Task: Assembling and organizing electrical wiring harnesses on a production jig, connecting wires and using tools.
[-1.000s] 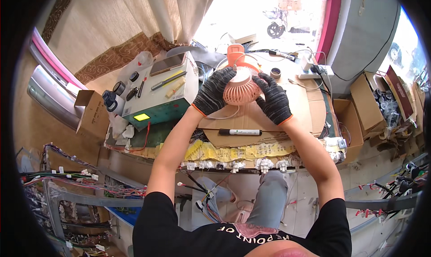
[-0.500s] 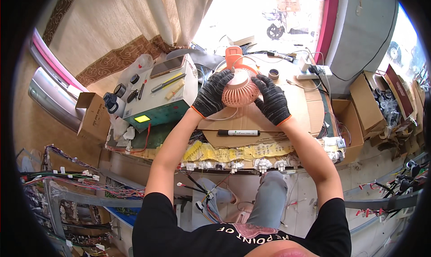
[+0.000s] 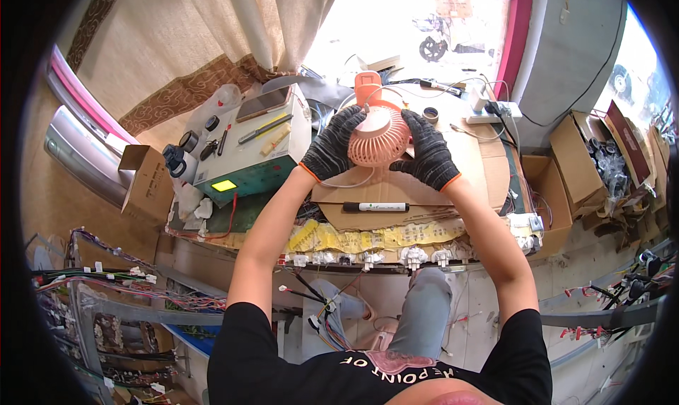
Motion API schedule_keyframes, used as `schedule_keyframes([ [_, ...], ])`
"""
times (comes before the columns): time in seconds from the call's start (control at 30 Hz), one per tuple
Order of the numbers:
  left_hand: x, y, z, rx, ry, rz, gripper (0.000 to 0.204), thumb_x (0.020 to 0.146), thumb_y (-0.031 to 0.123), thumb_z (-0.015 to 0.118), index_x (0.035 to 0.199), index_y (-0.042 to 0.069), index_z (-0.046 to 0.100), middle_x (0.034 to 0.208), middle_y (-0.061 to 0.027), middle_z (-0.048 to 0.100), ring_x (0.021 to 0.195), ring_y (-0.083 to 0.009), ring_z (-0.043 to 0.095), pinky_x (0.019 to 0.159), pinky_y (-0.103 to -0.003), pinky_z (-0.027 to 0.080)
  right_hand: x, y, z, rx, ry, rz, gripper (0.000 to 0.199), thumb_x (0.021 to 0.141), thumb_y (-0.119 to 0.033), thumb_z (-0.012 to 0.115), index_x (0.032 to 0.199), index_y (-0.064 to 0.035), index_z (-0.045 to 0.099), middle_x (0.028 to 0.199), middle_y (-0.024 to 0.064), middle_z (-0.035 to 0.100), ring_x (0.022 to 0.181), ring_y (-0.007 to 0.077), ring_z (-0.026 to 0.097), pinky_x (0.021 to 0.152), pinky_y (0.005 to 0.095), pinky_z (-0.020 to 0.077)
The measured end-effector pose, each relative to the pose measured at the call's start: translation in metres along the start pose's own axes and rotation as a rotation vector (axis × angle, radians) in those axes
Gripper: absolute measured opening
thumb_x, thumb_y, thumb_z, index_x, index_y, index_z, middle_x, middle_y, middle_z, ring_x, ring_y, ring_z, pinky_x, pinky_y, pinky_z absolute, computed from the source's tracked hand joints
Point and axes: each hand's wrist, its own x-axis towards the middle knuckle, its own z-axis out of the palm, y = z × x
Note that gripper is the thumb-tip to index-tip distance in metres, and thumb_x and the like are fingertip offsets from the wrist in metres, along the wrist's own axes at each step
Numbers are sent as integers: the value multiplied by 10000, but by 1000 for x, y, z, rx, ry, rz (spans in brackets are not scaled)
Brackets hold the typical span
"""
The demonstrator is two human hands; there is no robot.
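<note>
A small orange desk fan (image 3: 380, 140) is between my two gloved hands, its round slotted cage towards me and its orange base (image 3: 367, 87) on the far side. My left hand (image 3: 332, 147), in a dark grey knitted glove with an orange cuff, grips the cage's left side. Curved along the right side is my right hand (image 3: 428, 154) in a matching glove, fingertips against the cage and thumb pointing in below. A white cable (image 3: 353, 186) loops under the fan. Cardboard (image 3: 438, 189) lies beneath, with a black-and-white marker pen (image 3: 376, 208) on its near part.
At left, a pale instrument box (image 3: 247, 157) with a lit display carries a phone (image 3: 264, 104) and a cutter knife (image 3: 265, 129). A tape roll (image 3: 431, 114) and a white power strip (image 3: 494, 115) lie at right. Wire bundles hang at both sides; cartons (image 3: 576, 157) stand right.
My right hand has shifted slightly, its thumb now lower and further in beneath the cage. The fan has tilted a little left; my left hand stays on it.
</note>
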Motion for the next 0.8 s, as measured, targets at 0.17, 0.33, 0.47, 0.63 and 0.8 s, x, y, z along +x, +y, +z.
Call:
schedule_keyframes([
  [0.17,-2,-1,-2,-4,42,65,679,709,227,669,1257,43,313,1244,-176,381,1169,-326,382,1019,-403,304,12,-10,-16,8,-10,-113,935,522,-343,811,1283,-51,353,1286,159,416,1185,334,394,997,421,305],
  [0.33,0,0,-2,-12,-15,19,684,737,279,638,1274,36,291,1274,-180,344,1193,-338,351,1036,-411,281,38,-16,-32,-82,-205,-183,980,434,-411,835,1258,-135,381,1287,133,401,1207,330,354,1006,437,258],
  [0.47,0,4,-7,32,-15,29,722,735,298,634,1292,22,266,1283,-181,334,1198,-335,344,1040,-413,274,47,-18,-37,-133,-340,-170,991,414,-392,846,1259,-149,389,1258,132,434,1198,328,364,1009,433,250],
  [0.63,0,-1,-3,89,-12,103,758,728,306,633,1303,5,242,1283,-185,324,1213,-333,324,1038,-417,277,51,-14,-42,-160,-373,-222,993,410,-384,850,1261,-153,393,1241,124,454,1192,326,371,1018,432,232],
  [0.8,-13,-29,13,69,-50,43,742,716,299,640,1279,1,260,1253,-199,349,1180,-345,354,1020,-423,296,54,-22,-37,-202,-414,-251,986,416,-383,844,1260,-133,399,1257,103,450,1193,302,381,1012,441,230],
])
